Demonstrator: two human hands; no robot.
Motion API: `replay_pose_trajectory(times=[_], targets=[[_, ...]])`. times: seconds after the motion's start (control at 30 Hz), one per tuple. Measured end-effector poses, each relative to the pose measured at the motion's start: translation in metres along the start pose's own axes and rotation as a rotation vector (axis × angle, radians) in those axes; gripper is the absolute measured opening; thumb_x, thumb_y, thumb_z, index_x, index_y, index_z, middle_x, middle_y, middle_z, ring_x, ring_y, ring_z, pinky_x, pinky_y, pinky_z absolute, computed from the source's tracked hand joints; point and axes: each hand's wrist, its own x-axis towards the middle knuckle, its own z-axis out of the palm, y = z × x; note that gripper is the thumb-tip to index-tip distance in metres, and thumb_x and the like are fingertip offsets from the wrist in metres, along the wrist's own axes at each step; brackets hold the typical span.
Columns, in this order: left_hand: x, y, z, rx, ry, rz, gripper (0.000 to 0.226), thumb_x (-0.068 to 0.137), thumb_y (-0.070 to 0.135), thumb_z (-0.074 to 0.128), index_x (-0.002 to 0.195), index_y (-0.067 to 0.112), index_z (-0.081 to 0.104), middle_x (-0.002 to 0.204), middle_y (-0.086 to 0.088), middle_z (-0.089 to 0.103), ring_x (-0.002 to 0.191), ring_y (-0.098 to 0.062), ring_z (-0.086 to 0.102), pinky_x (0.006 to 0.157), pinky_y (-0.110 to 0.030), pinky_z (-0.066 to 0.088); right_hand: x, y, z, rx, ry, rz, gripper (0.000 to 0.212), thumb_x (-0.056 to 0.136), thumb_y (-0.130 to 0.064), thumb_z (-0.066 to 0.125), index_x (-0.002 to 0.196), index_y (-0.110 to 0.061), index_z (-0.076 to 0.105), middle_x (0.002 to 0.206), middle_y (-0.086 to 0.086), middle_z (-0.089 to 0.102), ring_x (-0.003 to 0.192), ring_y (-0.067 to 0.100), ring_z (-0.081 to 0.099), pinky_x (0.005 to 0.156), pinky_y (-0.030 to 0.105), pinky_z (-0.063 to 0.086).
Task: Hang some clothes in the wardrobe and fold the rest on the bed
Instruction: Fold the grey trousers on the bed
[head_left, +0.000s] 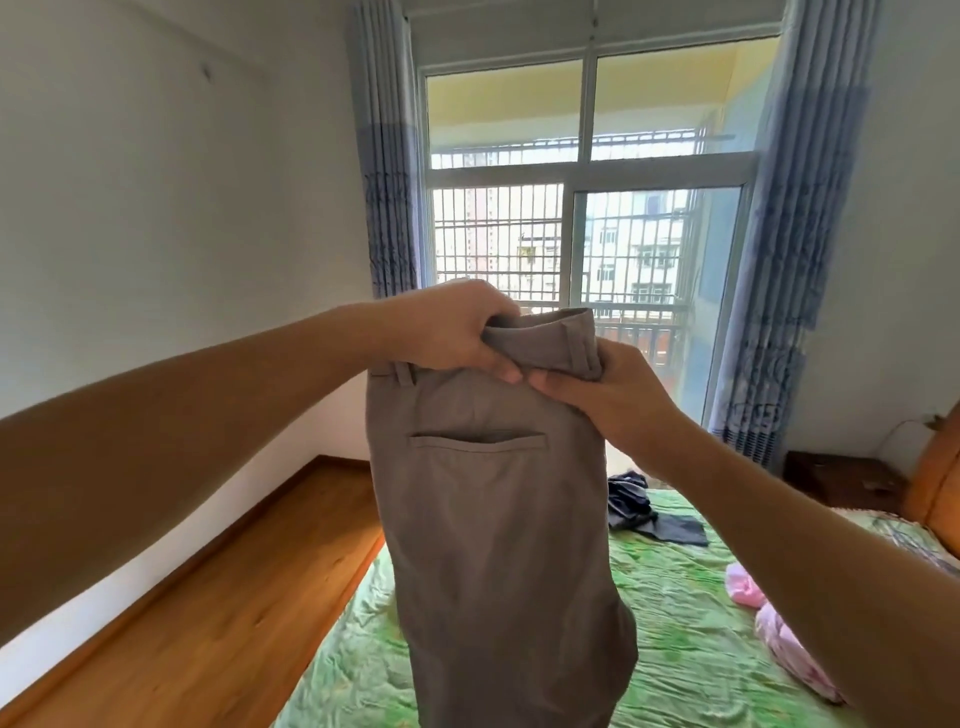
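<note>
Both hands grip the trousers (498, 519) at the waistband, left hand (452, 327) touching right hand (608, 395); legs hang below over the bed (675, 623) edge.

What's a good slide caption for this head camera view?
Left hand and right hand hold grey trousers up by the waistband over a green bed, barred window behind.
</note>
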Motion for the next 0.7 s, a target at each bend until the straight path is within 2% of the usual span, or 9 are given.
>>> replay_pose_trajectory(times=[0.1, 0.13, 0.2, 0.23, 0.3, 0.4, 0.47, 0.6, 0.7], targets=[[0.005, -0.005, -0.003, -0.050, 0.085, 0.044, 0.032, 0.083, 0.044, 0.078, 0.084, 0.016, 0.064, 0.076, 0.006, 0.061, 0.072, -0.004, 0.057, 0.064, -0.008, 0.040, -0.026, 0.048, -0.010, 0.062, -0.130, 0.187, 0.066, 0.071, -0.036, 0.092, 0.127, -0.020, 0.061, 0.108, -0.008, 0.076, 0.099, 0.011, 0.073, 0.078, 0.026, 0.060], [0.007, -0.006, -0.006, -0.049, 0.103, 0.041, 0.033, 0.083, 0.044, 0.078, 0.086, 0.014, 0.064, 0.077, 0.004, 0.062, 0.073, -0.005, 0.057, 0.064, -0.007, 0.040, -0.041, 0.071, -0.012, 0.030, -0.209, 0.278, 0.067, 0.072, -0.030, 0.092, 0.129, -0.016, 0.060, 0.109, -0.010, 0.076, 0.102, 0.010, 0.072, 0.081, 0.026, 0.060], [0.009, -0.009, -0.014, -0.024, 0.146, 0.023, 0.036, 0.083, 0.044, 0.078, 0.087, 0.012, 0.065, 0.077, 0.004, 0.062, 0.073, -0.003, 0.057, 0.063, -0.005, 0.038, -0.069, 0.121, -0.016, -0.141, -0.324, 0.395, 0.049, 0.076, -0.012, 0.088, 0.119, -0.013, 0.068, 0.110, -0.003, 0.076, 0.106, 0.015, 0.070, 0.090, 0.038, 0.059], [0.010, -0.010, -0.017, -0.009, 0.160, 0.015, 0.036, 0.083, 0.044, 0.078, 0.086, 0.011, 0.064, 0.076, 0.004, 0.061, 0.071, 0.000, 0.056, 0.062, -0.005, 0.037, -0.080, 0.141, -0.018, -0.216, -0.313, 0.420, 0.039, 0.077, -0.002, 0.084, 0.111, -0.013, 0.071, 0.108, 0.003, 0.076, 0.104, 0.021, 0.069, 0.093, 0.046, 0.057], [0.012, -0.013, -0.021, 0.000, 0.174, -0.006, 0.035, 0.082, 0.043, 0.078, 0.083, 0.012, 0.063, 0.074, 0.005, 0.059, 0.068, 0.004, 0.054, 0.061, -0.005, 0.036, -0.093, 0.169, -0.022, -0.265, -0.210, 0.515, 0.029, 0.079, 0.003, 0.075, 0.103, -0.014, 0.071, 0.100, 0.007, 0.076, 0.098, 0.028, 0.069, 0.089, 0.046, 0.058], [0.009, -0.015, -0.026, 0.001, 0.203, -0.031, 0.031, 0.082, 0.041, 0.080, 0.078, 0.017, 0.060, 0.070, 0.007, 0.057, 0.064, 0.006, 0.053, 0.061, -0.005, 0.037, -0.102, 0.183, -0.023, 0.020, -0.047, 0.778, 0.021, 0.089, -0.021, 0.071, 0.109, -0.015, 0.065, 0.084, 0.007, 0.074, 0.079, 0.025, 0.071, 0.072, 0.039, 0.056], [0.006, -0.016, -0.029, 0.002, 0.215, -0.057, 0.032, 0.082, 0.043, 0.080, 0.080, 0.016, 0.062, 0.071, 0.005, 0.059, 0.065, 0.003, 0.055, 0.061, -0.008, 0.039, -0.104, 0.184, -0.020, 0.184, 0.011, 0.885, 0.023, 0.094, -0.032, 0.066, 0.110, -0.016, 0.066, 0.078, 0.009, 0.074, 0.074, 0.025, 0.071, 0.073, 0.038, 0.054], [-0.004, -0.017, -0.035, 0.008, 0.221, -0.107, 0.035, 0.081, 0.047, 0.079, 0.083, 0.014, 0.064, 0.075, 0.002, 0.063, 0.065, 0.001, 0.056, 0.058, -0.011, 0.039, -0.100, 0.180, -0.008, 0.192, 0.120, 0.826, 0.019, 0.095, -0.033, 0.062, 0.110, -0.023, 0.067, 0.091, 0.007, 0.074, 0.076, 0.024, 0.067, 0.072, 0.037, 0.048], [-0.010, -0.016, -0.039, 0.025, 0.221, -0.129, 0.035, 0.080, 0.048, 0.079, 0.080, 0.017, 0.063, 0.074, 0.002, 0.062, 0.064, 0.001, 0.055, 0.060, -0.019, 0.039, -0.095, 0.176, 0.002, 0.245, 0.194, 0.781, 0.026, 0.099, -0.030, 0.052, 0.109, -0.015, 0.070, 0.081, 0.011, 0.073, 0.071, 0.025, 0.064, 0.071, 0.036, 0.047]])
